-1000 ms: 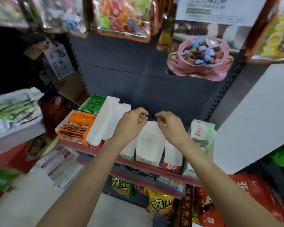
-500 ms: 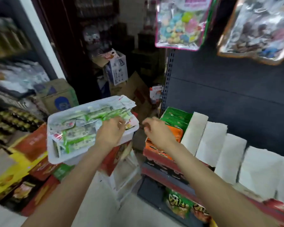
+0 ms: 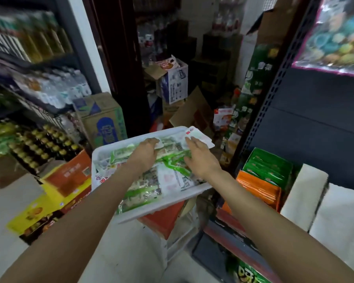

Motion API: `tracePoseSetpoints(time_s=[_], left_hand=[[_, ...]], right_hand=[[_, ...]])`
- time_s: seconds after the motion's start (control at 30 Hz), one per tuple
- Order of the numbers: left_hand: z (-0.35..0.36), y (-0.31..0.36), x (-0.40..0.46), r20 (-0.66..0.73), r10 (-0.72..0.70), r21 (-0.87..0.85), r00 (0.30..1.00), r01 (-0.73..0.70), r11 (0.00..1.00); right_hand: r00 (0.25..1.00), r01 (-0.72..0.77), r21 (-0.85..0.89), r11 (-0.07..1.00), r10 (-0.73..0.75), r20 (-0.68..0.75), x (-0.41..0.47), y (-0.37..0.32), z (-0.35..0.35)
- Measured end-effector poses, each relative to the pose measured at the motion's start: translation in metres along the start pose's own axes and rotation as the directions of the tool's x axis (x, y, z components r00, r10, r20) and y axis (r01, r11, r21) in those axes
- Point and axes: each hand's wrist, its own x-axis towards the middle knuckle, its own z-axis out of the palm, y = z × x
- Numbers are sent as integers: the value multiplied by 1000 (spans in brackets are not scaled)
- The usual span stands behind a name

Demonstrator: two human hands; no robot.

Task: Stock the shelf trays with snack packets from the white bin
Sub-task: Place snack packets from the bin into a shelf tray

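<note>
— Where are your hands now?

— Both of your hands are inside the white bin. Your left hand lies on the pile of snack packets, palm down, and its fingertips curl at the edge of a pale packet near the far rim. I cannot tell if they really pinch it or only touch it.

— And the right one?

— Your right hand is just beside the left, also palm down, fingers rather straight and together, resting on the green and white packets. It does not hold anything that I can see. Just beyond its fingertips, a white packet with red print sticks out over the far corner of the bin.

— Where are the shelf trays?

— To the right of your right forearm. The nearest shelf tray holds orange packets, and behind it stand green packets. Further right from your arm stand tall white packets in a row. Under the bin, below your wrists, there is a red box.
</note>
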Motion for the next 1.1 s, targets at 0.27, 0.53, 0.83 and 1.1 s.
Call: tracePoseSetpoints(time_s=[0.27, 0.53, 0.83, 1.1], left_hand=[[3, -23, 41, 156, 29, 70, 987, -41, 997], [4, -50, 57, 160, 236, 146, 958, -260, 955], [-18, -92, 68, 388, 334, 125, 859, -408, 904], [-57, -111, 66, -117, 309, -170, 944, -326, 930]], right_hand=[[992, -34, -192, 981, 57, 116, 43, 10, 12], [998, -68, -138, 988, 65, -26, 42, 10, 9], [894, -131, 310, 942, 247, -373, 35, -32, 6], [850, 21, 707, 707, 359, -384, 34, -66, 6]])
